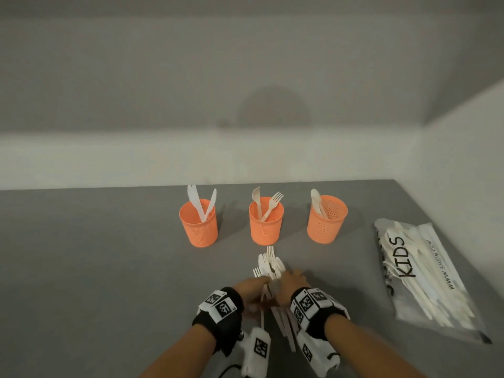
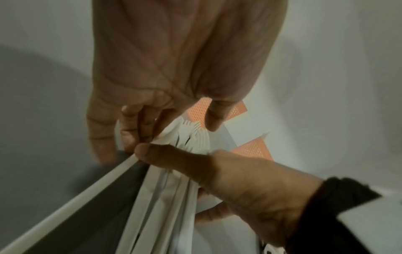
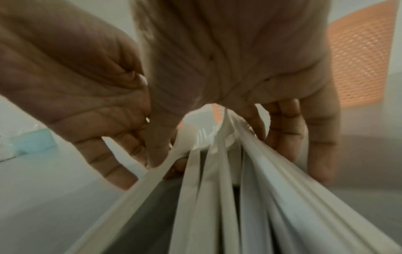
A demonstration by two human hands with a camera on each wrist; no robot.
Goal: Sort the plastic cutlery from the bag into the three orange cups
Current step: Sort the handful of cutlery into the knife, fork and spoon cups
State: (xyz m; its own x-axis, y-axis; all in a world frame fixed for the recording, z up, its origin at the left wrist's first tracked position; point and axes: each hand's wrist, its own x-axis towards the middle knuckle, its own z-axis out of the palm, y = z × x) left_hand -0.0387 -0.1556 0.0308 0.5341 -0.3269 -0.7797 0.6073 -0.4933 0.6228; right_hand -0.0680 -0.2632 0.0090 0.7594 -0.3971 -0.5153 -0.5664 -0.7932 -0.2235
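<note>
Both hands are working a bunch of white plastic cutlery (image 1: 268, 264) low over the grey desk (image 1: 109, 268), just in front of the middle cup. The left hand (image 1: 252, 286) is pinching the bunch, thumb on top and fingers curled under the handles. The right hand (image 1: 293, 282) is closing on the same bunch from the other side, fingers wrapped around the stems. Fork tines are showing at the far end; the rest of the mix is too blurred to call.

Three orange mesh cups are standing in a row behind: the left cup (image 1: 198, 223) is holding knives, the middle cup (image 1: 266, 221) forks, the right cup (image 1: 326, 219) spoons. The bag (image 1: 425, 276), printed "KIDS", is lying flat on the right side of the desk, well apart from the hands, and looking like it has more cutlery inside.

Step in hand, by my read: separating one piece out of the held bunch. Sorting is early, only a couple of pieces per cup. The next move is probably calling for one hand to keep the bunch while the other slides out a single piece, checks its type and drops it handle-down in the matching cup. Risk: neighbours dragging out with it.
</note>
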